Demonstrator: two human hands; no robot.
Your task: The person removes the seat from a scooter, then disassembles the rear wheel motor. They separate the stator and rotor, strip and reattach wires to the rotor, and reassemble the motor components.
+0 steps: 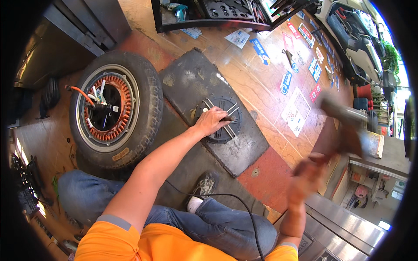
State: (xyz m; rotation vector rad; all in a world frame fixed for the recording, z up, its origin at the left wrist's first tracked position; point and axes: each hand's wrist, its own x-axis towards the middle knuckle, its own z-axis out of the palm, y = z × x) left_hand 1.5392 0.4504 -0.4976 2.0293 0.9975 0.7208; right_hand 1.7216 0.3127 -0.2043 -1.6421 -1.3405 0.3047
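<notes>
A round black motor cover (237, 114) lies on a dark rubber mat, with slim metal bars across it. My left hand (210, 122) reaches over the cover, its fingers closed around a short dark metal piece (229, 118) whose kind I cannot make out. Off to the right, my right hand (303, 182) is raised and smeared by motion, wrapped round the handle of a hammer (342, 112). The hammer's head is up, well apart from the cover. Left of the mat lies a wheel with a tyre (150, 111), its copper-coloured motor windings (126, 126) exposed.
The rubber mat (235, 156) rests on a wood-look floor with stickers and papers (260, 51). A tool cart (204, 27) stands at the far side, a metal cabinet (78, 26) at far left. A black cable (239, 198) crosses my leg. Shelving (365, 182) stands at right.
</notes>
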